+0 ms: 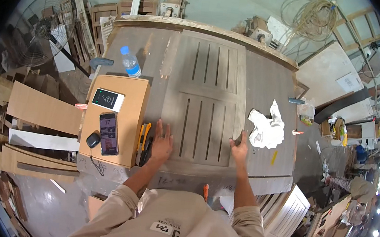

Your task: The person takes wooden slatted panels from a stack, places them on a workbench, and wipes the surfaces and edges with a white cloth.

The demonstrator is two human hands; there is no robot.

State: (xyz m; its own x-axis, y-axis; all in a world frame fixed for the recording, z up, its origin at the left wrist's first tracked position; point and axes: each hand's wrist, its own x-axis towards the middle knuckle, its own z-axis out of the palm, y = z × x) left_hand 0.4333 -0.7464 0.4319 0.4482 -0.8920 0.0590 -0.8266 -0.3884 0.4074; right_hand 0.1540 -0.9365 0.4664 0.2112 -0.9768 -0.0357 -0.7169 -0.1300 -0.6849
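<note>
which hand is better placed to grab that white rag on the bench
Probably the right hand. It rests at the slatted panel's right edge, just beside the white rag. The left hand lies flat at the panel's left edge.

- Left of the grey slatted wooden door panel (pixel 206 106), a flat tan cardboard box (pixel 121 116) and a yellow utility knife (pixel 143 137) block the way.
- To its right, a crumpled white rag (pixel 267 126) lies just beside the edge.
- The far desk (pixel 268 80) beyond the rag lies bare.
- A clear plastic water bottle (pixel 130 61) stands at the far left.
</note>
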